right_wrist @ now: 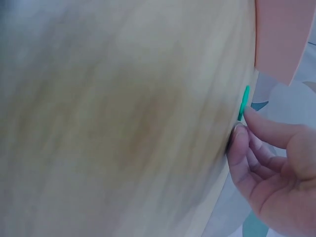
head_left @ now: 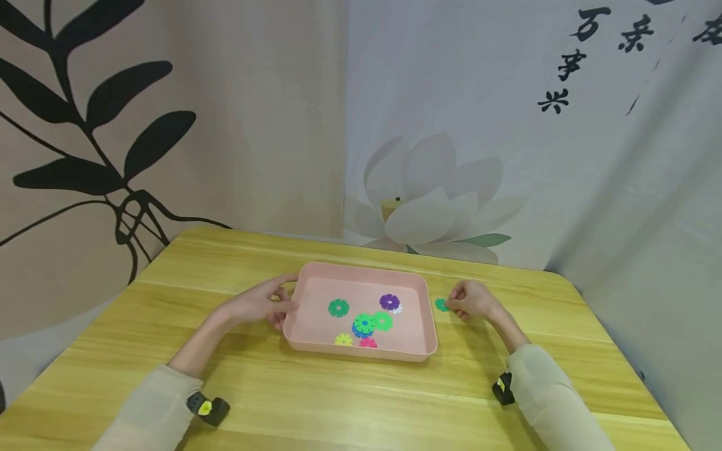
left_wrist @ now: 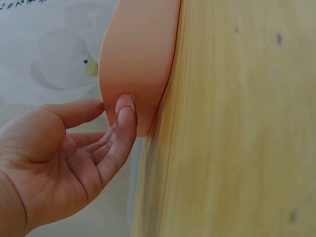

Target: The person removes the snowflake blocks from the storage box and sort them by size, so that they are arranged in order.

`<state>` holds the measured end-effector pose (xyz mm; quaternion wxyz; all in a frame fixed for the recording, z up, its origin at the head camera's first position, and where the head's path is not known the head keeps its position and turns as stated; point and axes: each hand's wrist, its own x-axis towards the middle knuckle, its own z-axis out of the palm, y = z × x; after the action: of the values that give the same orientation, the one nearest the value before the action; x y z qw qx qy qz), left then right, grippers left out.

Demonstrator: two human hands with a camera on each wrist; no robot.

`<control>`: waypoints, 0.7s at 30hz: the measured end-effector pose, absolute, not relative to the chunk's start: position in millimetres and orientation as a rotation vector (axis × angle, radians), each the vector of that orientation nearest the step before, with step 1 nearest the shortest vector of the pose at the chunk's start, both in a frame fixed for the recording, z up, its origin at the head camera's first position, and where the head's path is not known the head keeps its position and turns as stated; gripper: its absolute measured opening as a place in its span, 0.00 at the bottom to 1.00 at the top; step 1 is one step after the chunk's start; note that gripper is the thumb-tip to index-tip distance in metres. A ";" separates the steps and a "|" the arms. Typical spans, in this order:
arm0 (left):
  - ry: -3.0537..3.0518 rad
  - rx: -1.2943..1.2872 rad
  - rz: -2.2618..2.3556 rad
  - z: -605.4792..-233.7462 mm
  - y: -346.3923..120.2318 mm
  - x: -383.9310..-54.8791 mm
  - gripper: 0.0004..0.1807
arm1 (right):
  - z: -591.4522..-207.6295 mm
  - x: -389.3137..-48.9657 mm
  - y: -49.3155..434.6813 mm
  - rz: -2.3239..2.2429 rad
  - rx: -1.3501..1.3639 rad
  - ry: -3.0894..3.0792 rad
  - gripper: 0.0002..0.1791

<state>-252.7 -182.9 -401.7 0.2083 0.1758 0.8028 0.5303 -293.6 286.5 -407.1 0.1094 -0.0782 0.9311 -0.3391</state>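
Observation:
At the left end of a pink tray [head_left: 361, 354], my left hand [head_left: 262, 304] holds its side, thumb at the rim. In the left wrist view the fingertips [left_wrist: 126, 118] lie against the tray's outer wall [left_wrist: 140, 54]. To the right of the tray, my right hand [head_left: 472, 299] pinches a green notched plastic disc [head_left: 440, 305] between thumb and fingers. From the right wrist the disc [right_wrist: 244, 102] appears edge-on, close to the tabletop. Several similar discs lie in the tray, among them a dark green disc [head_left: 338, 307] and a purple disc [head_left: 389, 302].
A yellow disc [head_left: 343, 339] and a pink disc [head_left: 368, 342] lie by the tray's near wall, partly hidden. Everything stands on a wood-grain table [head_left: 316, 401]. Behind the table hangs a printed curtain [head_left: 271, 125]. Each sleeve has a small black device at the wrist.

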 end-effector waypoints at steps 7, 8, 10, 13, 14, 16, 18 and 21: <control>2.218 0.490 1.484 -402.4 -183.0 -252.5 0.38 | -402.0 -292.0 288.1 -1.059 -0.326 2.746 0.09; 2.218 0.490 1.484 -402.4 -183.0 -252.7 0.38 | -400.6 -292.0 287.6 -1.073 -0.324 2.755 0.09; 2.217 0.489 1.483 -402.4 -183.0 -253.2 0.38 | -396.3 -291.3 286.8 -1.100 -0.359 2.769 0.09; 2.221 0.492 1.481 -401.8 -182.9 -253.6 0.38 | -388.8 -289.6 283.4 -1.152 -0.402 2.775 0.11; 2.224 0.492 1.479 -401.7 -182.9 -253.8 0.38 | -386.3 -288.8 281.4 -1.173 -0.411 2.772 0.11; 2.229 0.493 1.477 -401.6 -182.8 -254.3 0.38 | -381.7 -286.6 277.1 -1.204 -0.427 2.766 0.12; 2.234 0.488 1.473 -402.0 -182.9 -255.0 0.38 | -377.9 -284.0 271.9 -1.223 -0.458 2.758 0.13; 2.237 0.480 1.468 -403.1 -183.3 -256.3 0.38 | -373.9 -279.9 263.0 -1.246 -0.505 2.734 0.14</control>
<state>-256.3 -183.3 -403.1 0.2101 0.1725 0.8045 0.5282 -279.9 263.0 -373.9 0.0474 -0.1656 0.8964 -0.4085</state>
